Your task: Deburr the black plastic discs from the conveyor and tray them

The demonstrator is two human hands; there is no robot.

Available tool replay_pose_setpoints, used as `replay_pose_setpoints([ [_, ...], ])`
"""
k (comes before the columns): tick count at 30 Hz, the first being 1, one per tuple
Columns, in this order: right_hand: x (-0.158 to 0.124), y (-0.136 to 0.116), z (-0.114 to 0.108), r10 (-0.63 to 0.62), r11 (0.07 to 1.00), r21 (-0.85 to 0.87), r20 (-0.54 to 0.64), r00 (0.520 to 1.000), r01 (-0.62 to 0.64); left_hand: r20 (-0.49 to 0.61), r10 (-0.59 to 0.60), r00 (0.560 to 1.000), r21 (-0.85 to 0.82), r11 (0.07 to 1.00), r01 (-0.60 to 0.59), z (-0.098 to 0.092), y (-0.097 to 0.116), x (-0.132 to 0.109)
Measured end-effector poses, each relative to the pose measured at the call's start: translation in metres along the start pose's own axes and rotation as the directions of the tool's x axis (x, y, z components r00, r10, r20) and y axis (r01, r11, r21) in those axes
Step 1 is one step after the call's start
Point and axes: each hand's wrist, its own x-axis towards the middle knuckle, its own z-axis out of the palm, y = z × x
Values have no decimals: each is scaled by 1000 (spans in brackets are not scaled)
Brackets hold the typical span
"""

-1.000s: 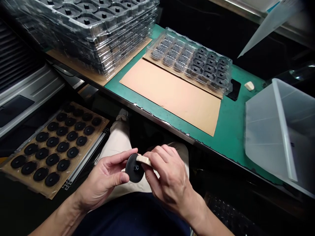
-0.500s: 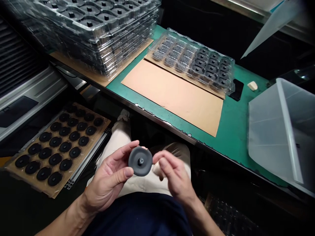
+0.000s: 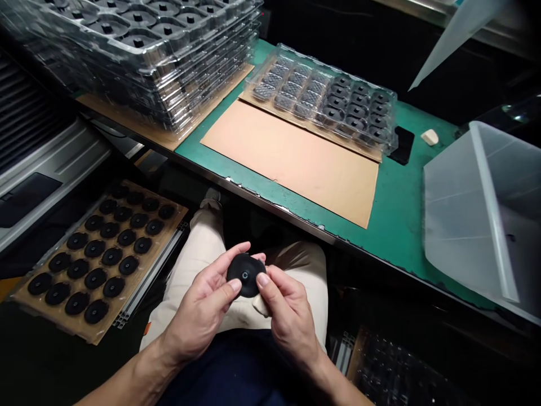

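Note:
Over my lap, a round black disc (image 3: pixel 244 265) with a small raised hub at its centre is held up, face towards me. My left hand (image 3: pixel 199 301) grips its left side, thumb on the front and fingers behind. At the right edge, my right hand (image 3: pixel 291 304) has its thumb pressed on the disc. A cream-coloured block (image 3: pixel 261 306), possibly an eraser, is tucked in the right fingers just below the disc, mostly hidden. The fingers behind the disc are largely out of sight.
On the green table (image 3: pixel 393 197) lie a cardboard sheet (image 3: pixel 291 158), a clear tray with black parts (image 3: pixel 321 101), a phone (image 3: pixel 403 145) and another cream block (image 3: pixel 430 137). Stacked trays (image 3: pixel 169 79) stand left, a plastic bin (image 3: pixel 456 214) right. Low left, a tray holds black discs (image 3: pixel 95 248).
My right hand has moved left onto the disc's edge, bringing the cream block beneath it. The disc has shifted slightly right and its tilt has changed.

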Motion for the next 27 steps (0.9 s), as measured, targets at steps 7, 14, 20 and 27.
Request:
replay_pose_setpoints([
  [7, -1, 5, 8, -303, 940, -128, 106, 947, 315, -130, 112, 985, 166, 982, -90, -1, -10, 5],
  [14, -4, 1, 6, -158, 985, -48, 108, 982, 164, -298, -9, 955, 39, 999, 22, 10, -4, 16],
  [20, 6, 3, -3, 281, 834, 448, 157, 947, -322, -270, -108, 957, 14, 993, 116, 6, -2, 8],
  [27, 12, 2, -12, 360, 577, 635, 367, 858, -514, -57, -10, 998, 96, 995, 15, 5, 0, -12],
])
